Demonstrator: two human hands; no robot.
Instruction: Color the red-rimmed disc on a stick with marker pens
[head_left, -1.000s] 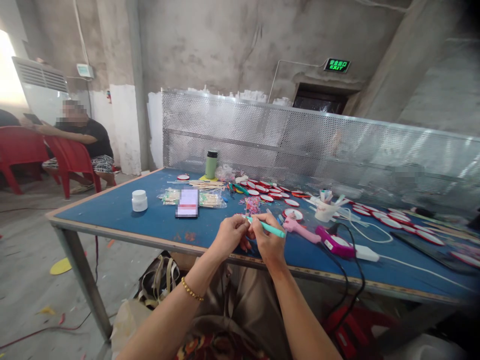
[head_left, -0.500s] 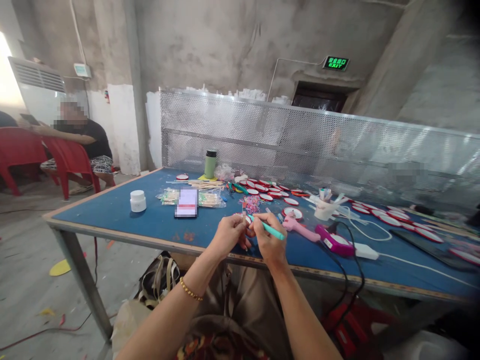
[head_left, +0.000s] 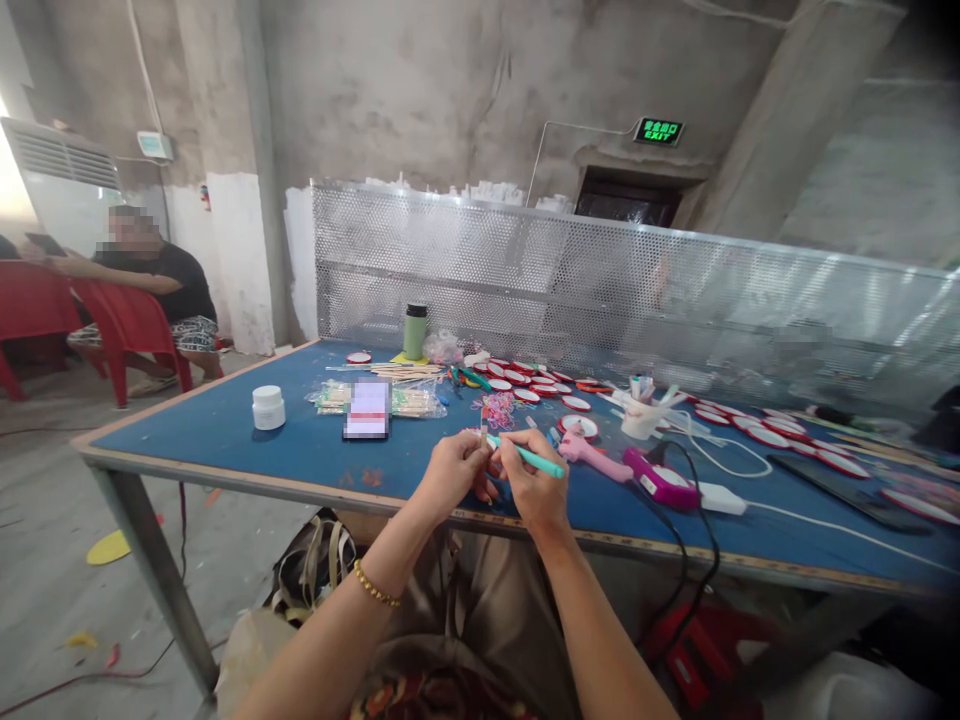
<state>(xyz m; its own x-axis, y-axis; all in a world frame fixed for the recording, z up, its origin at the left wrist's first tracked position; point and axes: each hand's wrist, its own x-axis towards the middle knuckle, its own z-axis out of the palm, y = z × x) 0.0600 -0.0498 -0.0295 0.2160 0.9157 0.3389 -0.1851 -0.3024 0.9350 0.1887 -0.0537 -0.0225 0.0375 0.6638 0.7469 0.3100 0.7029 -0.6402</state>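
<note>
My right hand (head_left: 534, 492) is closed round a turquoise marker pen (head_left: 543, 463), its tip end pointing left toward my other hand. Just beside it, my left hand (head_left: 451, 470) pinches a small thin strip with a reddish top (head_left: 484, 424), which stands upright from the fingers. The hands are close together over the table's front edge, and the spot where the pen's tip meets the left fingers is too small to make out. Behind them lies a pile of pink and multicoloured small bands (head_left: 495, 408).
Left on the blue table (head_left: 180, 440) are a white jar (head_left: 268, 408), a phone (head_left: 367, 410) and bagged wooden sticks (head_left: 412, 398). A green bottle (head_left: 415, 332), red-rimmed white discs (head_left: 544, 390), a pink glue gun (head_left: 596, 455), a purple box (head_left: 660, 480) with cables and a cup of pens (head_left: 640, 415) are also there.
The whole view has shifted slightly, so things appear a little further left. My hands keep the same hold on the marker pen and the strip.
</note>
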